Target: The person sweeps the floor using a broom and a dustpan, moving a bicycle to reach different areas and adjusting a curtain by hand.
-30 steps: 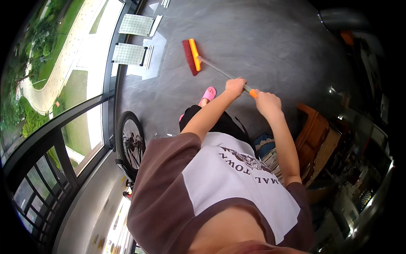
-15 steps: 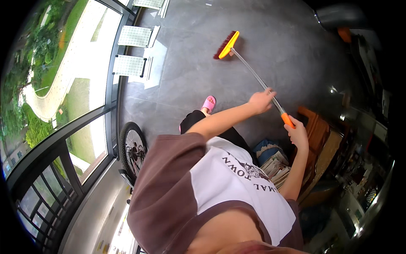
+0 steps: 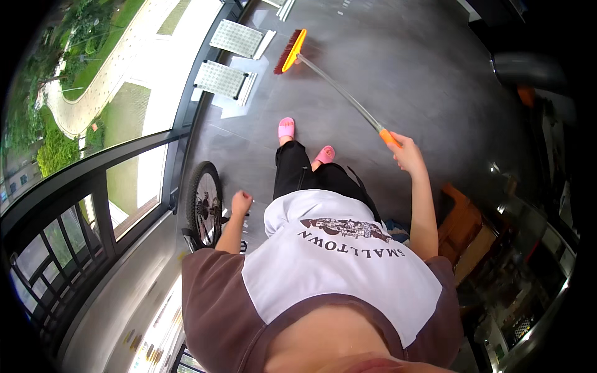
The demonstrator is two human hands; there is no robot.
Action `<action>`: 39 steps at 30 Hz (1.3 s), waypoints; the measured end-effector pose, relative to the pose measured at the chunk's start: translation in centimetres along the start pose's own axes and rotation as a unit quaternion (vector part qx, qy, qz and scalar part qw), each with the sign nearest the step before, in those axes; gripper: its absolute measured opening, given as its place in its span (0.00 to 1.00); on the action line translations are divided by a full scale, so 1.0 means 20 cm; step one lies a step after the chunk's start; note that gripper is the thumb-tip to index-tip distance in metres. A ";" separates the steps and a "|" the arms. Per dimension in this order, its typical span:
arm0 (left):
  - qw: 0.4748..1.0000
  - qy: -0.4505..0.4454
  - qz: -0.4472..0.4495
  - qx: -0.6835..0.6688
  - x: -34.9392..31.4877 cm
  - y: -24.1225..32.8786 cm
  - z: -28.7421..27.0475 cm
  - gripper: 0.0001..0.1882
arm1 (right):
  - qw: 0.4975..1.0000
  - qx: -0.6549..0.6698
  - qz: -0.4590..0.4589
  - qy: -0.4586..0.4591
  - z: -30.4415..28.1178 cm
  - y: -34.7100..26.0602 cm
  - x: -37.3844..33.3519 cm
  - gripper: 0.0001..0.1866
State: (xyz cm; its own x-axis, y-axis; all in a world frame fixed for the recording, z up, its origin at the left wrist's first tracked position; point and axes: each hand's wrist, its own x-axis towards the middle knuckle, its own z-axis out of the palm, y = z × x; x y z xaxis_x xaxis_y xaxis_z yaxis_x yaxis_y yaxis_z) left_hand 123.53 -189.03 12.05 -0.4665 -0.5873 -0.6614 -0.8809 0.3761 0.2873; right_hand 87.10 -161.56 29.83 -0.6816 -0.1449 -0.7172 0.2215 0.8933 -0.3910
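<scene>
A long-handled floor brush with a yellow head and dark red bristles reaches out ahead of me, its head down at the grey floor. My right hand is wrapped round the orange grip at the near end of its grey metal pole. Off the pole, my left hand hangs low at my left side, fingers curled in with nothing visible in them. The closest thing to that hand is a bicycle wheel.
Pale patterned stools or steps line the windows at the far left. Brown wooden furniture stands at my right, beside dark clutter. A dark rounded object lies at the far right. My feet are in pink slippers.
My left hand has let go of the pole and swung down to my left side. The right hand has moved forward and left, and the brush head has shifted left and farther away.
</scene>
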 end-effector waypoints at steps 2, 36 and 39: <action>0.999 -0.026 -0.014 -0.018 -0.04 -0.07 -0.01 0.12 | 1.000 0.014 0.005 -0.017 0.09 -0.08 0.04 0.19; 0.970 -0.170 0.050 -0.166 0.58 -0.26 -0.13 0.15 | 0.921 -0.318 0.161 0.157 -0.21 0.00 -0.31 0.18; 0.967 -0.181 0.072 -0.164 0.58 -0.23 -0.15 0.15 | 0.960 -0.198 0.101 0.173 -0.26 0.13 -0.29 0.18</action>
State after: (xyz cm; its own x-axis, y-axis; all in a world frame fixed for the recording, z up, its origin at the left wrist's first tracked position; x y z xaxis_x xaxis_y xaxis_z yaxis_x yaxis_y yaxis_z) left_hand 121.82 -199.80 5.16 -0.5804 -0.2339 -0.7800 -0.8142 0.1533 0.5599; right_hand 88.01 -156.29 35.93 -0.8587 0.1371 -0.4939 0.1384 0.9898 0.0340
